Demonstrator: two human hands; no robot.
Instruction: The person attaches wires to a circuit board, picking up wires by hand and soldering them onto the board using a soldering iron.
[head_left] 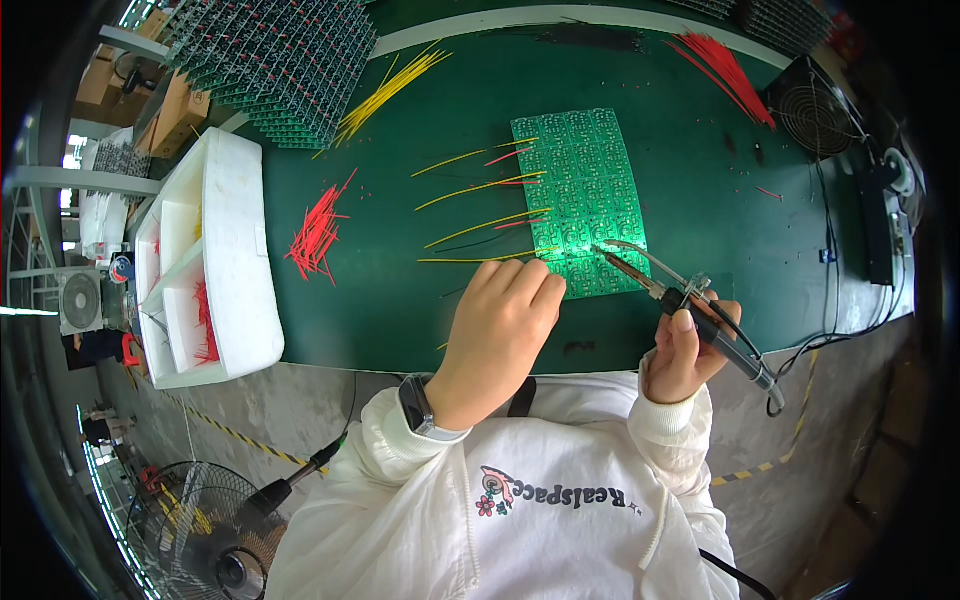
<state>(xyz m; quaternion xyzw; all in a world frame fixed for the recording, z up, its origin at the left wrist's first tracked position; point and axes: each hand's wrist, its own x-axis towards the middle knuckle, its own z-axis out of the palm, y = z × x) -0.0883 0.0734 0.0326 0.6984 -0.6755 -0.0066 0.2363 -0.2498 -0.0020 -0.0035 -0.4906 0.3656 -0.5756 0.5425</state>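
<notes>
A green panel of many small circuit boards (585,190) lies on the table in front of me. Yellow wires (470,190) and shorter red wires (515,183) reach out leftward from its left edge, with some dark wires among them. My left hand (505,315) is at the panel's lower left edge, fingers curled and drawn together; whatever they pinch is hidden beneath them. In my right hand (685,350) I grip a soldering iron (715,330) with a thin feed tube alongside. Its tip touches or hovers just over the panel's lower middle; I cannot tell which.
A white foam tray (245,270) with compartments of wires stands left, beside a red wire pile (318,232). Yellow wires (395,90) and stacked boards (270,60) lie far left. Far right are red wires (725,75), a small black fan (815,115) and cables (835,300).
</notes>
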